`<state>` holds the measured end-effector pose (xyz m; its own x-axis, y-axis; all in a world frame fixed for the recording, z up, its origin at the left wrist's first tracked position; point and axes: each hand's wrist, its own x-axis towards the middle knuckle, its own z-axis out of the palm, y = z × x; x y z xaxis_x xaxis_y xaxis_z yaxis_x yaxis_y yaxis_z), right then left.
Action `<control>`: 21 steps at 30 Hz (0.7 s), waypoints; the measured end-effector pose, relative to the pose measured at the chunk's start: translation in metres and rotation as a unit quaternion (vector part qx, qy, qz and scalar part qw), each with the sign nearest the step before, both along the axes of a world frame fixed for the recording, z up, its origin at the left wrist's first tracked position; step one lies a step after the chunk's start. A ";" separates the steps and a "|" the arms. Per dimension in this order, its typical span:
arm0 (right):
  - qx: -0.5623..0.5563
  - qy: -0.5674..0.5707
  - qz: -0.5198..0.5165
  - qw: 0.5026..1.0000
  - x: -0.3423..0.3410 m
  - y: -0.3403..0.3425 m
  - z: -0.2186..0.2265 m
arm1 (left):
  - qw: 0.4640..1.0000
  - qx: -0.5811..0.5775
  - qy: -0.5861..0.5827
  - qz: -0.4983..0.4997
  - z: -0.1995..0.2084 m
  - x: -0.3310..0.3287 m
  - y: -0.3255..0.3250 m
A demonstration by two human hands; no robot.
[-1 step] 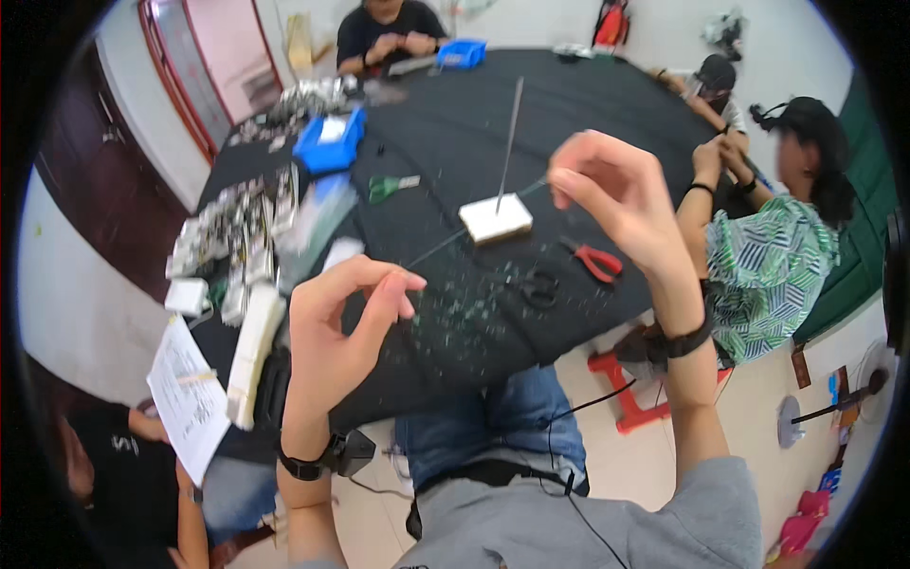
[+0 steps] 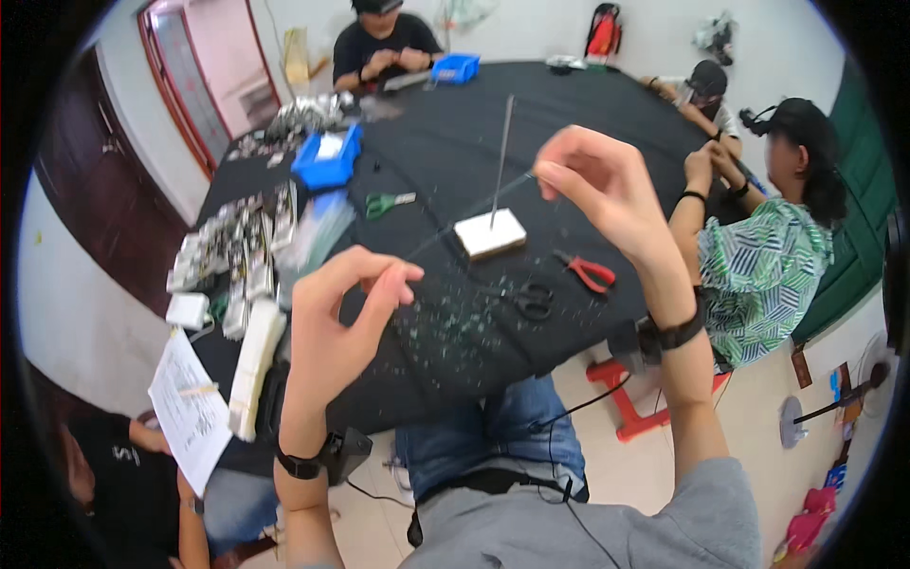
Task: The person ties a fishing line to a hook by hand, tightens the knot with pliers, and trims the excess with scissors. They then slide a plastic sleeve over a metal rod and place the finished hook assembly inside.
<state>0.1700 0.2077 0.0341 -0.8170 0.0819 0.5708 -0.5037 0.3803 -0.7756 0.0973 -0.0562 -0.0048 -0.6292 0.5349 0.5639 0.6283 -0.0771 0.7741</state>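
Note:
A thin dark greenish cord [image 2: 431,242] is stretched at a slant between my two hands. My left hand [image 2: 341,308], closed in a pinch, holds its lower end. Higher up at the right, my right hand [image 2: 607,190] pinches the other end between thumb and fingers. Between them a thin metal rod [image 2: 502,156] stands upright on a white-topped block [image 2: 479,237]. The cord crosses the view near the rod; whether it touches the rod I cannot tell. Black-handled scissors [image 2: 533,301] and red-handled pliers [image 2: 592,273] lie to the right of the block.
Small greenish scraps [image 2: 441,327] litter the black tablecloth [image 2: 531,85]. Green-handled scissors [image 2: 384,205], a blue bin [image 2: 327,171], silvery packets [image 2: 232,232], a long white block [image 2: 254,379] and a paper sheet [image 2: 190,408] are at the left. Other people sit around the table.
The view has shifted slightly. The cord now lies higher against the block and rod, and both hands still pinch its ends.

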 end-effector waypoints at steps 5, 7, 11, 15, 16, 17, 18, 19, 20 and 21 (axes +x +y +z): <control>0.037 0.034 -0.039 0.998 -0.052 0.036 0.038 | 0.998 -0.001 0.063 -0.009 0.025 -0.061 0.045; 0.072 0.043 -0.067 0.994 -0.073 0.057 0.038 | 0.999 0.007 0.047 -0.012 0.020 -0.085 0.065; 0.145 0.050 -0.130 0.980 -0.104 0.075 0.029 | 1.000 0.010 -0.004 -0.017 -0.004 -0.121 0.091; 0.151 0.014 -0.134 0.979 -0.117 0.083 0.018 | 1.000 0.003 -0.006 -0.004 -0.020 -0.130 0.099; 0.147 0.009 -0.127 0.981 -0.118 0.083 0.017 | 1.000 0.002 -0.003 -0.001 -0.023 -0.132 0.100; 0.146 0.005 -0.126 0.981 -0.119 0.083 0.015 | 1.000 0.001 -0.007 -0.001 -0.026 -0.133 0.101; 0.138 0.002 -0.115 0.984 -0.119 0.083 0.015 | 1.000 0.000 -0.010 0.000 -0.027 -0.135 0.101; 0.129 0.000 -0.104 0.986 -0.119 0.083 0.014 | 1.000 0.000 -0.013 0.001 -0.028 -0.135 0.101; 0.127 -0.004 -0.104 0.986 -0.119 0.083 0.014 | 1.000 -0.002 -0.017 0.001 -0.029 -0.136 0.102; 0.131 -0.004 -0.100 0.986 -0.118 0.084 0.015 | 1.000 0.001 -0.016 -0.006 -0.030 -0.137 0.104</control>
